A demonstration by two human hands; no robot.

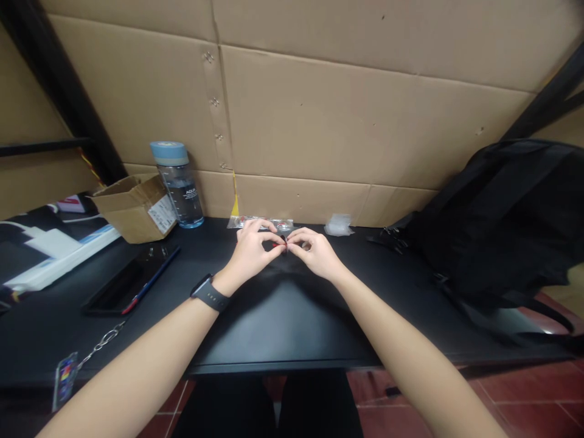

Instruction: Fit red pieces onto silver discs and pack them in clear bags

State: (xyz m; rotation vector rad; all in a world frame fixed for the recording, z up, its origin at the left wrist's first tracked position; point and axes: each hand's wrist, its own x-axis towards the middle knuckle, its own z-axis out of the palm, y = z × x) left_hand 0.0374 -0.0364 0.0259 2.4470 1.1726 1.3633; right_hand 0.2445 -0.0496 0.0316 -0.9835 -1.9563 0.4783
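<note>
In the middle of the head view, both hands meet just above the black table. My left hand, with a dark watch on its wrist, pinches a small, thin red-and-black piece between thumb and forefinger. From the other side, thumb and fingers of my right hand are closed on the same piece. It seems round and is seen nearly edge-on; the fingertips hide most of it. Just behind my left hand lie clear plastic packets with small red-marked items inside.
A clear bag lies behind my right hand. To the left are a blue-lidded water bottle, an open cardboard box, a dark tablet, a keychain and a white power strip. A black backpack stands at right.
</note>
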